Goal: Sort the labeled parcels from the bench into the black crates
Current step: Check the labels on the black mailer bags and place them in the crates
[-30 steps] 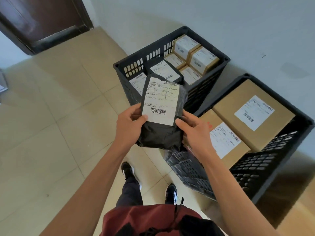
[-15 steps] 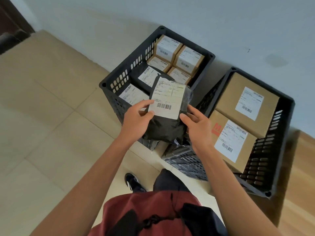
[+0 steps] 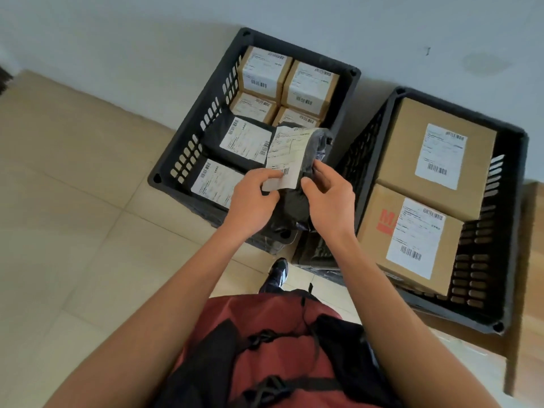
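I hold a soft black plastic mailer bag with a white shipping label [image 3: 294,166] in both hands over the near right corner of the left black slotted plastic crate [image 3: 188,160]. The bag's long axis runs from near me away toward the wall, leaning a little to the right; its far end points at the small boxes and its crumpled near end hangs toward my feet. The label faces up and slightly left, barcode at the near end.

My left hand [image 3: 253,201] grips the bag's left side, thumb pressed on the label's near corner. My right hand [image 3: 331,198] holds the right edge, thumb on the black film just beside the label, fingers curled round behind.

In the left crate lie four small brown cardboard boxes with white labels [image 3: 287,83] at the far end and two flat black labelled mailers [image 3: 235,151] nearer me. The right black crate [image 3: 512,231] holds two large brown cardboard boxes [image 3: 426,184], each labelled on top.

Compared with half a second ago, the bag has gone farther forward and lower, now well over the left crate's inside rather than before its near rim, and it is tipped more so the label looks foreshortened. My left thumb has slid from the label's upper edge to its near corner. The view has swung down, so the crates sit more squarely below me.
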The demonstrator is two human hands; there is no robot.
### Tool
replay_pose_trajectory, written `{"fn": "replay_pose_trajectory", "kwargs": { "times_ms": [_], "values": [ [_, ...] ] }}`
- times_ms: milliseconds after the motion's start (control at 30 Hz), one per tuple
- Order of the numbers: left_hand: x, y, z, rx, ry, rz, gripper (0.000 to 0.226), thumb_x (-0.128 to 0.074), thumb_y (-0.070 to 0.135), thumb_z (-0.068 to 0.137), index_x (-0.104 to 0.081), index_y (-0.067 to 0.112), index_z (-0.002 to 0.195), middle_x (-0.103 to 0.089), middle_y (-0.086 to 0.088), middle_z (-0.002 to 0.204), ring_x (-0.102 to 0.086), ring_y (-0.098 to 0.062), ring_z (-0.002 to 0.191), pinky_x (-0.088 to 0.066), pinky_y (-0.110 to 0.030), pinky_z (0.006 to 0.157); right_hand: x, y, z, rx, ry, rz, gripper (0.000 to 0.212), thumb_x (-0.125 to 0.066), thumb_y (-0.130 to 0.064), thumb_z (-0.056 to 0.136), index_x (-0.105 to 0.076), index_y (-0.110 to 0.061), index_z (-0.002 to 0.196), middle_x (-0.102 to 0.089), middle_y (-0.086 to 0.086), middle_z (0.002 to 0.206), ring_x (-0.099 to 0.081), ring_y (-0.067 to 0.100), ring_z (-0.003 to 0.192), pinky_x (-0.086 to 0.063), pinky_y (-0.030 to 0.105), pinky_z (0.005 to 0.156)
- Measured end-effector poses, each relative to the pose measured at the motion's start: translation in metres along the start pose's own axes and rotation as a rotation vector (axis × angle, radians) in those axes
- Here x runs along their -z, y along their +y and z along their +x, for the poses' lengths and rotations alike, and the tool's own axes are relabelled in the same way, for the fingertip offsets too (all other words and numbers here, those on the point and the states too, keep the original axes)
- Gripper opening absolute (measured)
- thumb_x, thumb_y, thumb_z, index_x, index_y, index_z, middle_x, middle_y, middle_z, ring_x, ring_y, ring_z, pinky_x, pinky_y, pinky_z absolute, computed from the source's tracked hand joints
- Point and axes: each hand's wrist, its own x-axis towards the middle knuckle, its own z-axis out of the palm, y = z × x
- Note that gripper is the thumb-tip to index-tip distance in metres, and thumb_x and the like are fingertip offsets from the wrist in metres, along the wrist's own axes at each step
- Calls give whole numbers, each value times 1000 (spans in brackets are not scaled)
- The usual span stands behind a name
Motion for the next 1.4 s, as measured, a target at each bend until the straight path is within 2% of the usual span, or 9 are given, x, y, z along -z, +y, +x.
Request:
{"fn": "replay_pose_trajectory", "kwargs": {
  "times_ms": [67,200,267,500,600,733,1000,1267,1400],
  "values": [
    [3,-2,11,0,-13,-26,39,-64,7,97,-67,25,132,-62,5,139,-56,-10,125,-47,-33,111,-7,0,7,-12,-2,-27,49,-63,-21,103,-54,-22,151,-63,-8,144,-57,3,131,-50,29,111],
    [8,-2,25,-68,-68,17,40,-63,6,98,-67,17,136,-62,7,134,-48,2,119,-32,5,94,-13,-2,14,-44,-10,-59,49,-62,-23,102,-55,-25,151,-62,-10,145,-56,5,134,-48,32,114],
    [8,-6,35,-108,-95,25,40,-63,8,99,-66,16,138,-63,1,135,-49,1,117,-29,8,90,-17,-5,18,-74,-5,-89,50,-62,-22,103,-53,-25,152,-60,-9,148,-54,7,137,-44,25,113],
    [0,-32,71,100,-389,-154,40,-58,31,104,-55,35,144,-67,7,126,-66,-11,112,-55,-44,102,-41,-2,31,-214,-62,-252,59,-60,-15,104,-41,-23,159,-52,0,155,-50,18,142,-48,26,109],
    [2,-42,83,145,-498,-174,42,-59,31,104,-54,34,146,-66,7,128,-64,-14,118,-53,-46,105,-56,4,35,-313,-84,-303,58,-57,-9,104,-44,-24,158,-58,5,150,-58,24,134,-55,35,105],
    [0,-60,100,150,-628,-151,47,-58,30,98,-56,38,144,-67,5,134,-62,-20,124,-52,-51,106,-73,15,45,-409,-120,-376,52,-46,4,100,-56,-18,146,-69,7,125,-67,21,107,-51,11,76],
    [-7,-68,121,98,-771,-38,52,-46,10,107,-51,38,151,-64,3,140,-59,-21,129,-52,-41,104,-84,20,72,-583,-184,-426,66,-40,2,98,-38,-20,161,-51,10,155,-49,31,141,-45,39,115],
    [-15,-75,133,136,-817,-29,57,-44,5,106,-47,35,154,-62,-1,143,-55,-25,133,-47,-41,105,-81,24,89,-651,-233,-491,62,-38,-1,102,-33,-16,162,-36,10,166,-40,31,148,-42,35,116],
    [-21,-74,136,151,-860,13,64,-43,3,104,-39,35,159,-63,-5,142,-62,-31,119,-50,-36,88,-83,23,91,-656,-246,-501,61,-35,0,102,-32,-12,162,-35,15,165,-48,35,140,-50,39,105]
  ]
}}
